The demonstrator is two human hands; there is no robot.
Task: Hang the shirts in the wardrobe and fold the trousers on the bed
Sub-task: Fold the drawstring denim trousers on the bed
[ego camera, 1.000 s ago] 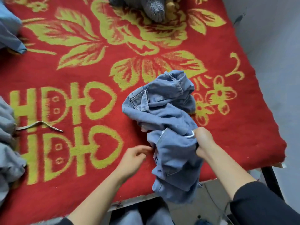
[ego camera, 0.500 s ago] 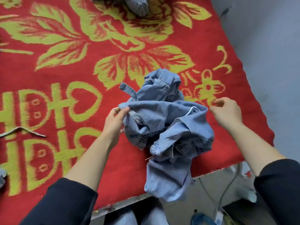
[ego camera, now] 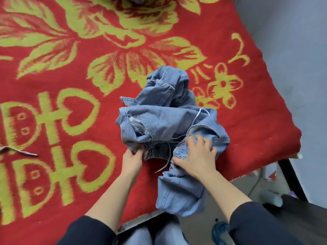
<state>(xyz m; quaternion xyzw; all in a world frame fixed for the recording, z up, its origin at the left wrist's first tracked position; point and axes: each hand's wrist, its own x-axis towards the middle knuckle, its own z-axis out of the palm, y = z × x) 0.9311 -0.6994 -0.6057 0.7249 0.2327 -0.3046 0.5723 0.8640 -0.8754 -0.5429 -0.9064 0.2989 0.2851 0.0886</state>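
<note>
Both hands moved onto crumpled light-blue denim trousers (ego camera: 169, 124): left hand (ego camera: 132, 160) pinches waistband, right hand (ego camera: 196, 156) apparently grips it; unfolded on bed (ego camera: 247, 121).

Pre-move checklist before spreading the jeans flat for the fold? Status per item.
1. Left hand pinching the elastic waistband: ok.
2. Right hand on the waistband's other side: ok; how firmly its fingers grip, cannot tell.
3. Jeans flat: not ok, still bunched.
4. All of the jeans on the bed: not ok, one part hangs over the near edge.
5. Drawstring free: cannot tell, it loops through the folds.
6. Blanket space to the left: ok, only a loose cord lies there.
</note>
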